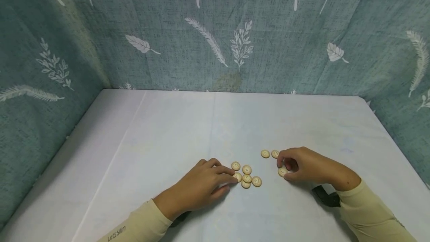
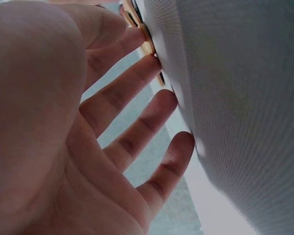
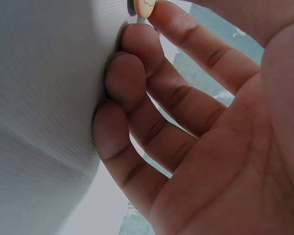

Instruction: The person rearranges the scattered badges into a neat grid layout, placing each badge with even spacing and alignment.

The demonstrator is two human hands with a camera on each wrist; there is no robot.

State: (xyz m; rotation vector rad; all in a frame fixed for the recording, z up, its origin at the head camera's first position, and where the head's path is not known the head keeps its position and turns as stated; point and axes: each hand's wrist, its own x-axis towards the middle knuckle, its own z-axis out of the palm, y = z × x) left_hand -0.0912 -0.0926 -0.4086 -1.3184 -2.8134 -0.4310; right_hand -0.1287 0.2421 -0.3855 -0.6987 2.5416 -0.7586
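On the white table, my left hand (image 1: 206, 182) lies beside a cluster of several round, pale wooden buttons (image 1: 256, 181). Its fingers are nearly straight, and a fingertip touches the leftmost button (image 1: 238, 177). One button (image 1: 246, 178) overlaps another below it. In the left wrist view the fingertips rest on the cloth, with buttons (image 2: 147, 41) seen edge-on by the index finger. My right hand (image 1: 310, 167) pinches one button (image 1: 282, 171) between thumb and index finger, its other fingers curled against the cloth. In the right wrist view that button (image 3: 144, 7) shows at the index fingertip.
Two more buttons, a left one (image 1: 265, 154) and a right one (image 1: 275, 154), lie side by side just beyond my right fingertips. A green leaf-patterned curtain (image 1: 168, 66) hangs along the back and sides of the white-covered table (image 1: 161, 130).
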